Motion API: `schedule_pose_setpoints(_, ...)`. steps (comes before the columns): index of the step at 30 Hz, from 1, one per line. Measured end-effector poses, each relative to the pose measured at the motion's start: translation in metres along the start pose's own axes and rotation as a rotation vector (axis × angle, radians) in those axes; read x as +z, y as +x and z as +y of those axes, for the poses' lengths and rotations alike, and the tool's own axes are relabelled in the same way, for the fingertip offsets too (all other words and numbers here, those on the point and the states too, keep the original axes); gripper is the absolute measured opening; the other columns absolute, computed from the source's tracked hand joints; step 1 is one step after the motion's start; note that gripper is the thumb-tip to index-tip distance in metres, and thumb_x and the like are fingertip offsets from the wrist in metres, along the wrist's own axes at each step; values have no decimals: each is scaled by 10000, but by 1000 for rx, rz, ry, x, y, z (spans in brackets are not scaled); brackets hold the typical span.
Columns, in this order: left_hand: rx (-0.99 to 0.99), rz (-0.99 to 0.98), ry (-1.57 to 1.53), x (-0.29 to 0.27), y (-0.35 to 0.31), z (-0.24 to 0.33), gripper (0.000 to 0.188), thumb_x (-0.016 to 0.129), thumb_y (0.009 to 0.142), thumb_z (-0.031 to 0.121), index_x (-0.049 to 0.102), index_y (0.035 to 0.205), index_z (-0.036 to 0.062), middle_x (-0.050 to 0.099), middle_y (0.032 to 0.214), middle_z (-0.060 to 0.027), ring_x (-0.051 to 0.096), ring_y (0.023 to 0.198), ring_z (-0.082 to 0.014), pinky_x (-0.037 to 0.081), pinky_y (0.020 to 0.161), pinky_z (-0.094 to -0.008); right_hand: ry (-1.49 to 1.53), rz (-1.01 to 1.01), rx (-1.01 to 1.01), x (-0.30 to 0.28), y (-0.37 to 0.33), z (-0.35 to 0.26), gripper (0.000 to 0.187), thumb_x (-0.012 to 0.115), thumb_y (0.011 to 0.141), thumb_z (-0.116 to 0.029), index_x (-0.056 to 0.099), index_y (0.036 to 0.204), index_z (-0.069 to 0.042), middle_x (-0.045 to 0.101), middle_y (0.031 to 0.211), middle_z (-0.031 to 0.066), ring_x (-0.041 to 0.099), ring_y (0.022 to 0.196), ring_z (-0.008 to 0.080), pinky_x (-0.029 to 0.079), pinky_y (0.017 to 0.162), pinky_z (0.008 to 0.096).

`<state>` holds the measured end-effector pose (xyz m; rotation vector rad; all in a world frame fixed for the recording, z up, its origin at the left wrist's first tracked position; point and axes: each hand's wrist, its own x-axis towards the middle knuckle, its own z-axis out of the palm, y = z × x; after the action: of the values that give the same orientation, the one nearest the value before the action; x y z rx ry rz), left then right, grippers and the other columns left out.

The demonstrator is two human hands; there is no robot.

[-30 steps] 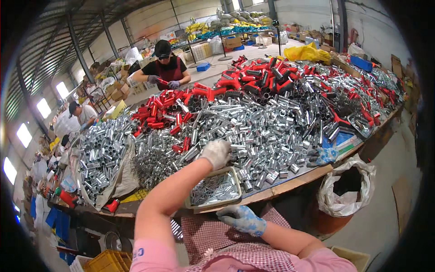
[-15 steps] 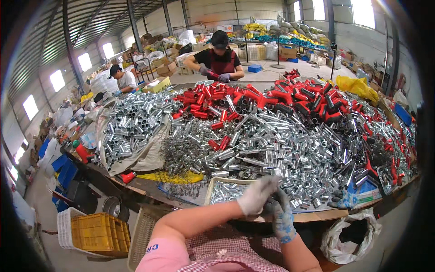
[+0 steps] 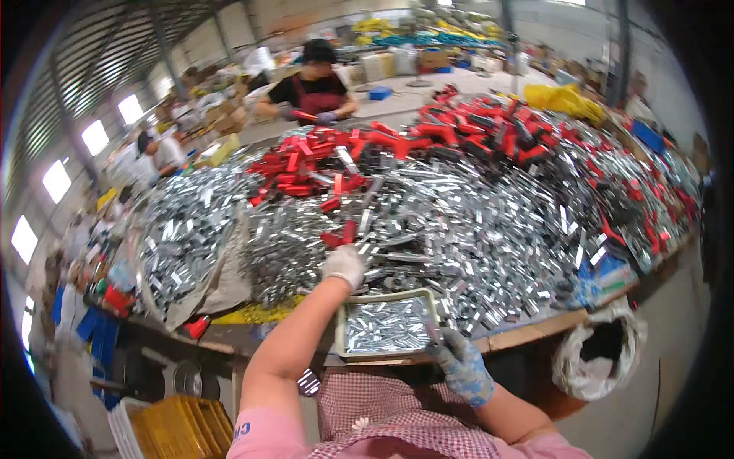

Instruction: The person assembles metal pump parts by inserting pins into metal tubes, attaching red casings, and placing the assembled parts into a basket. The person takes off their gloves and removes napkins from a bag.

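My left hand [image 3: 344, 266], in a white glove, reaches forward over the pile of loose metal parts, close to a red piece [image 3: 340, 234]. Its fingertips are blurred among the parts, so whether they grip anything cannot be told. My right hand [image 3: 465, 371], in a grey and blue patterned glove, is at the near right corner of a pale tray [image 3: 341, 330]. Thumb and fingers are closed around a short, dark, narrow piece too blurred to name. Many small silvery pins [image 3: 388, 323] lie in the tray.
Red-and-black handles [image 3: 489, 126] and silvery tubes [image 3: 187, 237] heap across the table. A blue patterned glove [image 3: 585, 289] lies at its right edge. An open white sack [image 3: 562, 363] stands below right, a yellow crate [image 3: 183, 428] below left. Across the table, a person [image 3: 316, 88] handles a red part.
My hands, together above the tray's right side before, are now apart. The left has reached forward and left into the pile; the right stays by the tray. The view has shifted and blurred.
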<state>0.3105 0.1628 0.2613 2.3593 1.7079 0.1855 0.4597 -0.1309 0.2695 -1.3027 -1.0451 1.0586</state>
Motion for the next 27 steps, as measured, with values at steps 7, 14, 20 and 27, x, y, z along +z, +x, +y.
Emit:
schedule_pose_setpoints(7,-12,74,-22,-19,-11,-15,398,596,863,341,602,1107,27,645,1056,-266,622,993,-414,479,871,-490,-116,31,1,-5,-2,22,432,562,959,-317,539,1278,-26,653,1017,194,635,882,240,493,778,349)
schedule_pose_setpoints(14,385,116,-654,-45,-92,11,224,596,878,185,617,998,-3,648,828,-168,626,725,-309,488,668,-385,-103,119,-88,-40,-28,17,406,542,986,-300,528,1304,-48,665,1069,158,651,980,237,498,839,327)
schedule_pose_setpoints(20,415,-437,-625,-27,-197,95,149,543,881,78,610,982,-9,660,813,-137,617,662,-238,493,615,-334,-572,-41,-275,-48,-34,6,419,617,870,-140,551,1274,-52,647,1065,182,629,982,360,511,832,417)
schedule_pose_setpoints(27,246,-325,-852,-13,-186,113,258,511,949,200,571,1043,-33,650,752,-117,661,704,-158,522,612,-289,-406,139,-327,-86,-54,35,393,628,849,-58,568,1234,0,661,991,185,657,879,327,526,749,381)
